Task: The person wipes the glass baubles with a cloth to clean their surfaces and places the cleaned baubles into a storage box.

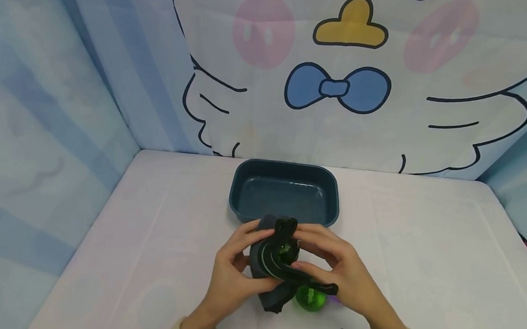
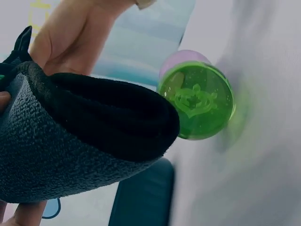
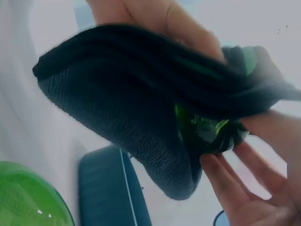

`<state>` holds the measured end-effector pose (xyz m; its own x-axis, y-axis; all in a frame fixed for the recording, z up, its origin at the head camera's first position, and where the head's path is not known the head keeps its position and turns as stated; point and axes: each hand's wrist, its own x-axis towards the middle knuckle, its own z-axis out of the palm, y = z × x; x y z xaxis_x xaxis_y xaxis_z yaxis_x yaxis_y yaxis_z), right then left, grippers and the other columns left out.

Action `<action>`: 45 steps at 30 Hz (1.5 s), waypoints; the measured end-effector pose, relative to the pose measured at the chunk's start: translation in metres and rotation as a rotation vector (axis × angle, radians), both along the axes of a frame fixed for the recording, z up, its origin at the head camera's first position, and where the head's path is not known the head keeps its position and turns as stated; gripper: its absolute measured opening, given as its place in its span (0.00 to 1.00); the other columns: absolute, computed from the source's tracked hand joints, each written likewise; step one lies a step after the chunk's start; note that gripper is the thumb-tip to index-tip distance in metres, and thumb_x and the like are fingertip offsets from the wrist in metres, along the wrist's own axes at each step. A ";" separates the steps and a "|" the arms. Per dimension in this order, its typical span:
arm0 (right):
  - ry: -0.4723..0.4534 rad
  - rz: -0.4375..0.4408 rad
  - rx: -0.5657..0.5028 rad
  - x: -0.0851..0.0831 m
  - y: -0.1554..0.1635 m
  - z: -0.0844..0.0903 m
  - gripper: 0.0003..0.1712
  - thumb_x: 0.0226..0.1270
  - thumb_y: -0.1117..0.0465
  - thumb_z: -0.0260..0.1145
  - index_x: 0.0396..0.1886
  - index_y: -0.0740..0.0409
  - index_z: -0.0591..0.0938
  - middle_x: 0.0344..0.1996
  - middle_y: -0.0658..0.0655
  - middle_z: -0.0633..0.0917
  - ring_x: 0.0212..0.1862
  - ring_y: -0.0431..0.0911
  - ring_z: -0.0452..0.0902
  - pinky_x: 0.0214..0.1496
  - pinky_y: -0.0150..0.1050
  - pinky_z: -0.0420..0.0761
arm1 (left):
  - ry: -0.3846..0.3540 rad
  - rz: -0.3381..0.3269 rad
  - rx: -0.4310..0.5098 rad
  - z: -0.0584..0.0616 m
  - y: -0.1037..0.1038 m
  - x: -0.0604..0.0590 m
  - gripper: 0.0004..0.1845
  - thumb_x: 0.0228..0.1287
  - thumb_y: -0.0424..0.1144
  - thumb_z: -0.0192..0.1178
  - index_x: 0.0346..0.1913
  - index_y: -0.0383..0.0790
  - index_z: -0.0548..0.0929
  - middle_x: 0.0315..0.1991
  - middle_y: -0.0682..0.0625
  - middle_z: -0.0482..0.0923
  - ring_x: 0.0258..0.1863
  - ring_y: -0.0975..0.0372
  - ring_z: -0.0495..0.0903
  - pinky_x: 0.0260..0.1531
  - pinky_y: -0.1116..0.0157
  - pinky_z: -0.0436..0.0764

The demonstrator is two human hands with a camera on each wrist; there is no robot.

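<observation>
- Dark fleece pouch [image 1: 271,259], one of it, was held up off the table between both hands, just in front of the tray.
- Left hand [image 1: 233,272] gripped the pouch's left side, thumb curled across the front and fingers wrapped behind the fabric.
- Right hand [image 1: 339,274] pinched the pouch's black edge from the right, its fingers bent over the top rim and its thumb underneath along the lower fold.
- One green ball [image 3: 207,129] sat inside the pouch's mouth, right between the fingertips of the two hands; the right wrist view showed it glinting in the opening, against the right fingers [image 3: 225,183].
- A second green ball [image 1: 310,298], clear and glossy with a moulded figure inside, lay on the table below the right hand's thumb, just beside the pouch's hanging end. That made two green balls counted.
- One dark blue tray [image 1: 243,188] stood beyond the fingertips, close behind the pouch.
- One white table [image 1: 422,257] carried it all, with one cartoon-bird cloth [image 1: 342,88] hanging behind.
</observation>
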<state>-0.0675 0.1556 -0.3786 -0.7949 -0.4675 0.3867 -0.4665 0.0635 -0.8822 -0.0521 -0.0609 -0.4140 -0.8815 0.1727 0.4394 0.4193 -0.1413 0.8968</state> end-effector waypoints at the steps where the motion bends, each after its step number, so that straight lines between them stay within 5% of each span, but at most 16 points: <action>1: -0.003 0.016 0.002 -0.001 0.001 -0.001 0.30 0.59 0.76 0.69 0.63 0.61 0.78 0.61 0.58 0.78 0.66 0.44 0.73 0.62 0.39 0.80 | 0.000 -0.002 0.000 0.000 0.000 0.000 0.35 0.44 0.22 0.75 0.61 0.35 0.79 0.64 0.40 0.70 0.61 0.54 0.75 0.51 0.59 0.85; 5: -0.032 0.004 0.002 -0.001 0.001 -0.004 0.29 0.59 0.75 0.70 0.62 0.60 0.79 0.61 0.57 0.78 0.65 0.45 0.73 0.62 0.40 0.80 | -0.001 -0.011 -0.013 0.002 0.001 0.001 0.35 0.46 0.22 0.75 0.62 0.36 0.79 0.65 0.41 0.69 0.61 0.54 0.75 0.51 0.60 0.85; 14: -0.107 -0.176 -0.001 0.006 -0.009 -0.006 0.20 0.67 0.70 0.66 0.58 0.58 0.82 0.51 0.57 0.84 0.52 0.41 0.82 0.49 0.38 0.87 | 0.024 -0.022 -0.053 0.005 0.001 0.002 0.35 0.49 0.24 0.74 0.63 0.38 0.77 0.66 0.42 0.69 0.62 0.55 0.75 0.52 0.62 0.85; 17: -0.072 -0.157 0.000 0.004 -0.007 -0.003 0.23 0.65 0.71 0.67 0.60 0.58 0.81 0.53 0.56 0.83 0.55 0.42 0.81 0.51 0.38 0.86 | 0.042 0.001 -0.055 0.005 0.001 0.001 0.35 0.47 0.23 0.75 0.62 0.37 0.78 0.66 0.40 0.69 0.62 0.55 0.75 0.49 0.61 0.86; 23: -0.001 0.017 -0.041 -0.002 0.003 -0.002 0.30 0.59 0.77 0.69 0.62 0.63 0.78 0.61 0.58 0.78 0.64 0.45 0.75 0.59 0.41 0.82 | 0.027 0.056 -0.069 0.005 0.001 0.002 0.35 0.45 0.22 0.75 0.61 0.39 0.80 0.64 0.42 0.66 0.61 0.57 0.73 0.48 0.62 0.86; 27: 0.042 0.064 -0.019 -0.003 0.006 -0.003 0.30 0.59 0.78 0.68 0.62 0.61 0.78 0.63 0.55 0.77 0.66 0.44 0.74 0.62 0.39 0.80 | 0.022 0.033 -0.057 0.005 0.002 0.003 0.35 0.45 0.21 0.75 0.61 0.39 0.80 0.64 0.42 0.66 0.62 0.56 0.72 0.49 0.61 0.86; 32: 0.076 0.035 -0.006 -0.002 0.003 -0.004 0.30 0.59 0.78 0.68 0.63 0.62 0.78 0.62 0.57 0.78 0.64 0.45 0.75 0.60 0.40 0.81 | 0.053 0.010 -0.041 0.005 0.002 0.004 0.35 0.47 0.21 0.74 0.62 0.37 0.78 0.64 0.40 0.67 0.61 0.55 0.74 0.50 0.60 0.86; 39: -0.036 -0.180 -0.027 0.007 -0.007 -0.002 0.24 0.59 0.73 0.71 0.57 0.62 0.82 0.51 0.58 0.84 0.54 0.41 0.82 0.49 0.39 0.87 | -0.038 0.030 -0.025 0.008 0.007 0.007 0.36 0.46 0.22 0.74 0.62 0.38 0.79 0.65 0.44 0.67 0.62 0.54 0.73 0.53 0.60 0.84; 45: -0.013 -0.087 -0.011 0.005 -0.002 0.004 0.28 0.59 0.74 0.71 0.60 0.61 0.80 0.58 0.57 0.81 0.61 0.41 0.77 0.56 0.39 0.84 | -0.020 0.062 -0.013 0.006 0.006 0.008 0.34 0.44 0.22 0.75 0.60 0.36 0.80 0.63 0.42 0.68 0.60 0.55 0.73 0.48 0.61 0.86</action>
